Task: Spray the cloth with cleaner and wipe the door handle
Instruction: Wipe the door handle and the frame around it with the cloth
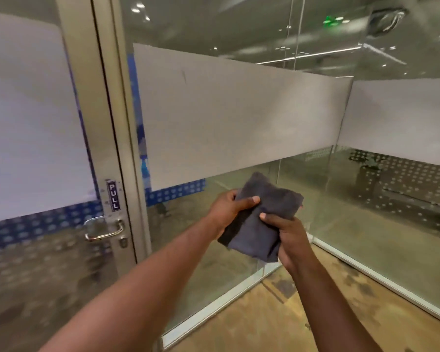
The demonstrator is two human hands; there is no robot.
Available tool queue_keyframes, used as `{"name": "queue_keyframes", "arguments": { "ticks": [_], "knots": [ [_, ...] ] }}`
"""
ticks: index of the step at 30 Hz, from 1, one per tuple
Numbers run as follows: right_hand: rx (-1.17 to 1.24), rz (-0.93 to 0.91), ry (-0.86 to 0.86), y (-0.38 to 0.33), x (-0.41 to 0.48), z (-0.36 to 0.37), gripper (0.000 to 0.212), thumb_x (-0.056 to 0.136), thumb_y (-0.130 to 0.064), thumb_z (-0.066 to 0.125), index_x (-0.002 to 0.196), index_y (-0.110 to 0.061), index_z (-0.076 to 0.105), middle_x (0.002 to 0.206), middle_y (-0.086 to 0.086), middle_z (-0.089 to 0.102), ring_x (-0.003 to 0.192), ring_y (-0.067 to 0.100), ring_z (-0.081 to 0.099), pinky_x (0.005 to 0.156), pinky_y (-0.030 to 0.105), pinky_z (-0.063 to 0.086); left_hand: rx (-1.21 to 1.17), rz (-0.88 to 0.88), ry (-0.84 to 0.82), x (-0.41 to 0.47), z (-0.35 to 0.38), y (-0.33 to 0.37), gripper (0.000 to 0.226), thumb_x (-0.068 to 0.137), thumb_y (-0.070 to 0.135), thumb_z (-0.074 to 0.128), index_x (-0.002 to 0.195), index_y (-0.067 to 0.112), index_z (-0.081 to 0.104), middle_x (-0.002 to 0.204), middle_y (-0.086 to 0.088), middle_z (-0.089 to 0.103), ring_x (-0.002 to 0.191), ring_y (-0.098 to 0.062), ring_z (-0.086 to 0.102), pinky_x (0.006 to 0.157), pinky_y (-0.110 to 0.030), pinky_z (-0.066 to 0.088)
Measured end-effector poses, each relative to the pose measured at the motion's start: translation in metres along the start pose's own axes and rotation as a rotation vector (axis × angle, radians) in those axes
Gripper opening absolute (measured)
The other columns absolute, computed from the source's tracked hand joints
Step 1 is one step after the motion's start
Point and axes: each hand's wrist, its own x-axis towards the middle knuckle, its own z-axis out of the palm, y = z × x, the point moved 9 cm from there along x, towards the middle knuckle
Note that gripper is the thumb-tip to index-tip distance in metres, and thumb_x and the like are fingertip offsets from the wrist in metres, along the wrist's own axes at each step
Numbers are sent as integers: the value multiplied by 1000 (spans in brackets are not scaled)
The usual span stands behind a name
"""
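A folded dark grey cloth (267, 212) is held in front of me by both hands. My left hand (229, 209) grips its left side with the thumb on top. My right hand (287, 235) holds its lower right part. The shiny metal door handle (104, 228) sits on the glass door at the lower left, well to the left of the cloth and apart from it. A "PULL" sign (113, 196) is fixed just above the handle. No spray bottle is in view.
The door's metal frame (107, 123) runs top to bottom at the left. Glass partitions (239, 115) with frosted bands stand ahead and to the right, meeting in a corner. A keyhole (123, 242) sits under the handle. Brown floor (315, 313) lies below.
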Motion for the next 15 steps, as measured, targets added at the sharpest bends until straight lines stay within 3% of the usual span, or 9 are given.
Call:
{"name": "queue_keyframes", "arguments": {
  "ticks": [4,6,8,10,12,15],
  "knots": [
    [159,99,-155,30,4,78,9,79,-10,81,87,-7,85,101,20,80,85,29,79,65,34,63,126,54,119,-13,-77,16,16,84,23,87,84,14,74,78,1,77,70,-9,71,60,-22,55],
    [267,213,-271,49,1,119,26,84,-21,79,100,-1,82,115,24,76,102,35,77,78,39,63,151,70,155,-24,-115,24,18,84,23,86,89,11,74,79,2,78,69,-7,71,60,-20,54],
    [338,273,-372,61,-5,157,35,91,-29,75,106,1,80,121,25,74,111,37,74,85,42,62,185,73,185,-35,-151,29,27,84,25,86,96,5,74,84,-4,79,75,-9,72,66,-23,57],
    [367,318,-454,72,-10,188,40,92,-35,72,106,1,80,120,24,74,111,35,74,85,41,62,202,57,198,-46,-178,31,35,84,27,86,101,-1,72,97,-16,79,84,-18,71,78,-35,57],
    [361,366,-509,85,-13,213,39,89,-33,75,107,1,79,120,23,74,110,34,74,86,41,61,241,46,208,-53,-203,30,33,85,28,85,96,0,71,90,-13,77,80,-16,68,76,-35,54],
    [283,455,-557,109,-14,247,39,87,-20,74,119,2,72,129,26,68,113,36,71,97,46,55,337,43,226,-63,-237,27,27,87,33,83,74,15,67,69,4,67,63,-5,62,60,-23,48]
  ]
}}
